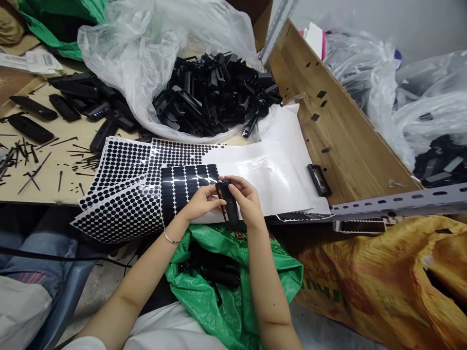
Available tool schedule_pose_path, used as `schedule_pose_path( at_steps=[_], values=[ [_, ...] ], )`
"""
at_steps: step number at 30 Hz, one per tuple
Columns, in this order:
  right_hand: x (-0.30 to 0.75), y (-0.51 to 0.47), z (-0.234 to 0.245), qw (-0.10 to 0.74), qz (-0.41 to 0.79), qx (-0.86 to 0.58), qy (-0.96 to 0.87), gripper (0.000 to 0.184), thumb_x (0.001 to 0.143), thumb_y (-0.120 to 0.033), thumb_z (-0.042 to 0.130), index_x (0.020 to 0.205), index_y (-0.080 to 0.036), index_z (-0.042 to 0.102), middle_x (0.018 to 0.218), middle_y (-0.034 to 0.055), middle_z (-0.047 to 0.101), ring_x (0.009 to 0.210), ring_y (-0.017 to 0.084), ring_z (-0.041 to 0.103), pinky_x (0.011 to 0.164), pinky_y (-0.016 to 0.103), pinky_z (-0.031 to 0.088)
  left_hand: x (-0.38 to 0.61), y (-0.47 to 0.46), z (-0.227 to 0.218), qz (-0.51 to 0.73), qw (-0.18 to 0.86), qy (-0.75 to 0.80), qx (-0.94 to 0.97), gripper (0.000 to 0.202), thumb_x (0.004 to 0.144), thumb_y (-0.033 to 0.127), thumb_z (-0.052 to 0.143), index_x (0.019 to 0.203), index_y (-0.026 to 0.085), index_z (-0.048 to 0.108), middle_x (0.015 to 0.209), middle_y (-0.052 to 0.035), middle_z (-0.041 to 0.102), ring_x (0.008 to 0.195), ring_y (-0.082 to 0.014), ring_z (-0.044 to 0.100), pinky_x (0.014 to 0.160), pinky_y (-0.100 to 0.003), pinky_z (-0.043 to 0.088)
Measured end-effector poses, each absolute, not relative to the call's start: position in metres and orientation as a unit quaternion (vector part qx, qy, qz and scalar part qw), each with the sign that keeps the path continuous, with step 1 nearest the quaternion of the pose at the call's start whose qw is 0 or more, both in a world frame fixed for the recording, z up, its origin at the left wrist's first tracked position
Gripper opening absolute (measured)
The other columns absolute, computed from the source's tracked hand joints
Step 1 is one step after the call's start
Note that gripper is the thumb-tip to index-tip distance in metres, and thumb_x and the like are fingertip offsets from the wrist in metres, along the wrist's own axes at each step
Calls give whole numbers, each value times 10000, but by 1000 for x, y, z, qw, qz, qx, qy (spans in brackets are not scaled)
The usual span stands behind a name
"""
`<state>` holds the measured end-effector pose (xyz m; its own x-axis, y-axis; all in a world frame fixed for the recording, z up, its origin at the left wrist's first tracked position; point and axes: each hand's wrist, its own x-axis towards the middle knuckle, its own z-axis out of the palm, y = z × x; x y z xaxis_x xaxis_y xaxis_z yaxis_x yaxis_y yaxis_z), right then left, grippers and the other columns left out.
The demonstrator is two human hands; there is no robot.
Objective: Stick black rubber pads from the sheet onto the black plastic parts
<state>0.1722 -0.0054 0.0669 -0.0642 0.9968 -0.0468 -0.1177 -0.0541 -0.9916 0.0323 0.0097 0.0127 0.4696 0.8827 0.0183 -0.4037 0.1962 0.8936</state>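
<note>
Both of my hands meet at the table's front edge around one black plastic part (230,206), long and narrow with an opening along it. My left hand (204,200) pinches it from the left side, and my right hand (246,197) grips its upper right. Just behind my hands lie sheets of round black stickers (120,163), with a sheet of larger black stickers (188,182) curling on top. White backing paper (255,165) spreads to the right. Below my hands a green woven bag (273,272) gapes, with black parts (222,272) inside.
A heap of black parts (215,92) spills from a clear plastic bag (127,63) at the back. Black casings (31,127) and thin black sticks (25,153) lie left. A wooden board (328,107) walls the right side; a yellow sack (357,277) stands below. Someone's jeans show at left.
</note>
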Motion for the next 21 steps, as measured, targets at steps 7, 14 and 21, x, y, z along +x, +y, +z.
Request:
schedule_pose_path(
  at_steps=[7, 14, 21],
  values=[
    [171, -9, 60, 485, 589, -444, -469, 353, 754, -516, 693, 945, -261, 540, 1002, 43, 738, 914, 212, 693, 769, 380, 584, 31, 10, 11, 404, 747, 261, 459, 335, 634, 370, 824, 840, 143, 687, 756, -46, 714, 615, -193, 701, 565, -283, 596],
    [162, -13, 57, 500, 551, -474, -471, 347, 764, -482, 683, 955, -262, 495, 978, 26, 715, 885, 187, 686, 788, 350, 577, 30, 11, 11, 399, 753, 265, 452, 389, 616, 344, 837, 913, 140, 689, 831, -56, 726, 599, -163, 686, 555, -261, 586],
    [169, -35, 55, 555, 555, -461, -413, 422, 748, -410, 727, 968, -288, 388, 1083, 19, 691, 938, 189, 691, 806, 369, 573, 32, 11, 13, 400, 742, 265, 468, 392, 660, 384, 809, 947, 147, 686, 823, -63, 721, 714, -184, 700, 612, -266, 577]
  ],
)
